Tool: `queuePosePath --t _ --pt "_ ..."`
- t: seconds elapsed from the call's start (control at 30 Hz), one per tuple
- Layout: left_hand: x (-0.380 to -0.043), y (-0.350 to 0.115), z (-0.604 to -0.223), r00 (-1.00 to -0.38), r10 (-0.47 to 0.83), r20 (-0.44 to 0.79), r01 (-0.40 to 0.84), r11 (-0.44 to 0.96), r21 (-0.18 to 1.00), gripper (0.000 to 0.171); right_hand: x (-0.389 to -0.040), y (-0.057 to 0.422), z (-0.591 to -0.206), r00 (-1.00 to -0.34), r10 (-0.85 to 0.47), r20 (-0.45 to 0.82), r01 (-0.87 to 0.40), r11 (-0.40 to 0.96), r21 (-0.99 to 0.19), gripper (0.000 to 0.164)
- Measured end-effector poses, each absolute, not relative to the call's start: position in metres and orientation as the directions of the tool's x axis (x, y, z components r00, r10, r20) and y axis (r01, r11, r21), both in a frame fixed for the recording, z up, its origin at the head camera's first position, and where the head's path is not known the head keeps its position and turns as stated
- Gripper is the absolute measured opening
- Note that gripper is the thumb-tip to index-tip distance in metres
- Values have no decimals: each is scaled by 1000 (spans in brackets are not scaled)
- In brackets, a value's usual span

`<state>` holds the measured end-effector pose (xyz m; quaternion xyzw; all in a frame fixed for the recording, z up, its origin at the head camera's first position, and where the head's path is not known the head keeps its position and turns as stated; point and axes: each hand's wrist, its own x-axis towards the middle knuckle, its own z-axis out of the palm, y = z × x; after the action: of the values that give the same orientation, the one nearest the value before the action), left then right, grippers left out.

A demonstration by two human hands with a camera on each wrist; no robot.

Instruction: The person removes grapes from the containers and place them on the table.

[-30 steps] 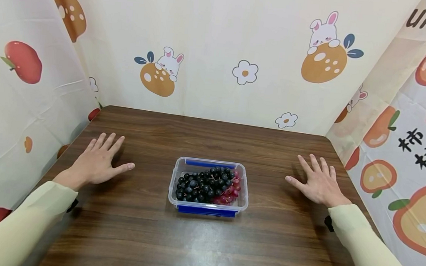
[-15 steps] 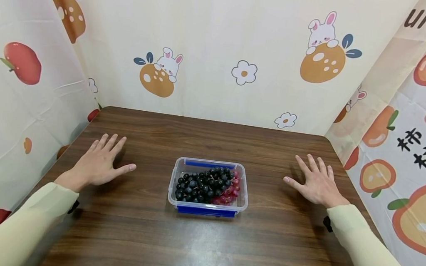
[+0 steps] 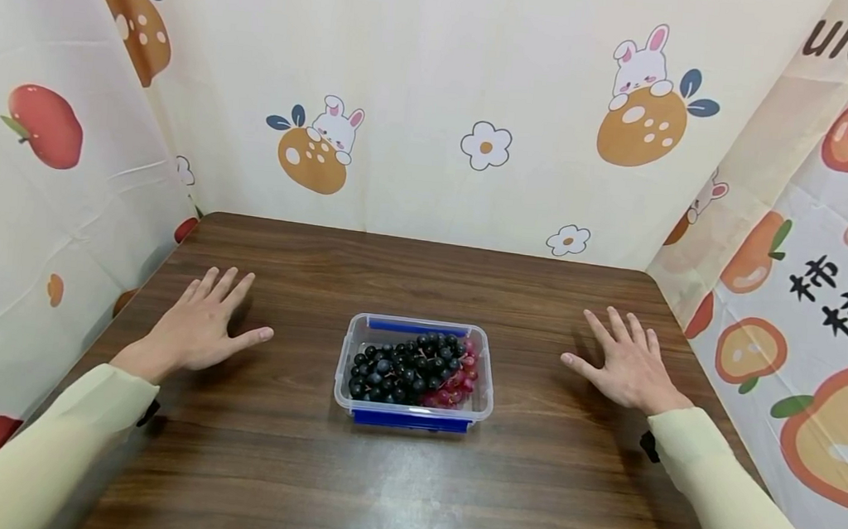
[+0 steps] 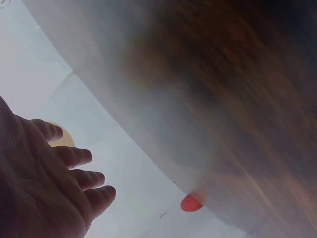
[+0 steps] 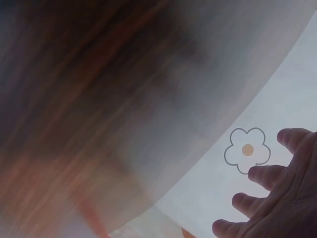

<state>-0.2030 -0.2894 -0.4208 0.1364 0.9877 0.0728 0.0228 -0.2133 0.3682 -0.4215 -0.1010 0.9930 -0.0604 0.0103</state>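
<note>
A clear plastic food container [image 3: 412, 411] with blue side clips sits mid-table without a lid on top. Inside it, black grapes [image 3: 404, 369] fill the left and middle, and red grapes [image 3: 459, 388] lie along the right side. To the left of the container, my left hand [image 3: 198, 326] is palm down with fingers spread and nothing in it. My right hand [image 3: 629, 364] is spread the same way on the right side, well apart from the container. Each wrist view shows its own palm, the left palm [image 4: 44, 183] and the right palm [image 5: 287, 193], holding nothing.
The dark wooden table [image 3: 266, 468] ends at a back edge against a fruit-and-rabbit printed curtain [image 3: 425, 65]. More printed cloth hangs along the left side [image 3: 38, 226] and the right side [image 3: 790, 268] of the table.
Both hands have drifted slightly inward toward the container, fingers still spread. The container and grapes have not moved on the table.
</note>
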Motion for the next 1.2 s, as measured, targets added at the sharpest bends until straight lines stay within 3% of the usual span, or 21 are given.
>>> queuePosePath --t 1.2 --pt "-198 -273 -418 -950 311 -7 305 936 174 106 -212 356 -425 -970 -243 31 -245 961 -125 99"
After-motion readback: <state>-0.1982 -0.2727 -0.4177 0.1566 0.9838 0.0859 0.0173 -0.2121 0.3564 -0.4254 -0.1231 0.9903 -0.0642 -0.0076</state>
